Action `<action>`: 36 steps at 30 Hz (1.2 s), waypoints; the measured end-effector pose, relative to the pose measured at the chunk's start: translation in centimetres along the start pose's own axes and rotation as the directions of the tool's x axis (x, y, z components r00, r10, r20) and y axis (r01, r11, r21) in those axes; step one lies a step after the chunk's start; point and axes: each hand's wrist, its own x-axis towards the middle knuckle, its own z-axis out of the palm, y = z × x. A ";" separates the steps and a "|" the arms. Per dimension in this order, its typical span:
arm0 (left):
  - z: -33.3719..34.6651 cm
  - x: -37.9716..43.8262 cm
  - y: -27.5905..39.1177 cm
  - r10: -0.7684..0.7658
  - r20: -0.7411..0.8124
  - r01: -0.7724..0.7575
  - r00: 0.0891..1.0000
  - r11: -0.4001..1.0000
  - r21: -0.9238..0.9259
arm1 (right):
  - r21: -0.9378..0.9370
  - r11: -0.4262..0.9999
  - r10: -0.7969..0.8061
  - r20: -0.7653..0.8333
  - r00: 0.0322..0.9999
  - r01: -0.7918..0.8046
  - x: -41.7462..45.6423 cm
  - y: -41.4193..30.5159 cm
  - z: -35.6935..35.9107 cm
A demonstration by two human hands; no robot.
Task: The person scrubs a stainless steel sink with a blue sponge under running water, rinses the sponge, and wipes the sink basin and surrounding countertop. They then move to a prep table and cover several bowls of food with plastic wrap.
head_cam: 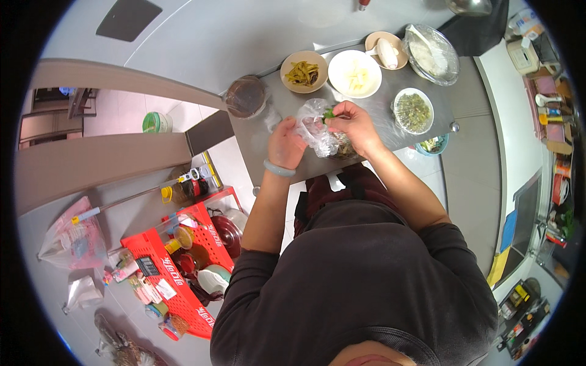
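Observation:
My left hand (288, 142), with a pale bangle at its wrist, holds the side of a crumpled clear plastic bag (316, 130) above the metal table (261, 146). The fingers of my right hand (355, 123) pinch a bit of green leaf (328, 114) at the bag's right edge. Below the hands, near the table's front edge, a dish of dark food (346, 148) is partly hidden. Behind them stand a beige bowl of yellow-green vegetable strips (302, 73) and a white bowl with pale pieces (355, 74). To the right is a wrapped bowl of chopped greens (413, 111).
A dark covered bowl (246, 97) stands at the table's left corner. At the back right are a film-covered basin of white food (430, 57) and a beige bowl (398, 44) with a white-handled utensil. Red plastic shelving (153, 247) stands at the left, a blue bowl (434, 145) beyond the table's right edge.

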 end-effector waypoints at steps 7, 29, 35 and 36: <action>-2.1 -0.6 0.5 0.101 -0.043 -0.103 0.994 0.994 -0.037 | -0.473 0.872 -0.080 0.120 0.990 0.127 2.5 1.1 0.5; -6.1 -2.6 2.2 0.214 -0.367 -0.268 0.905 0.958 -0.100 | -0.837 0.513 -0.197 0.098 0.975 0.188 17.6 0.8 -2.4; -1.9 -0.5 2.7 0.326 -0.408 -0.264 0.853 0.943 0.201 | -0.687 0.651 0.041 0.456 0.889 0.322 5.9 -0.2 5.4; -1.3 -0.2 2.6 0.344 -0.369 -0.257 0.864 0.929 0.265 | -0.642 0.727 0.044 0.394 0.918 0.241 5.9 0.2 5.7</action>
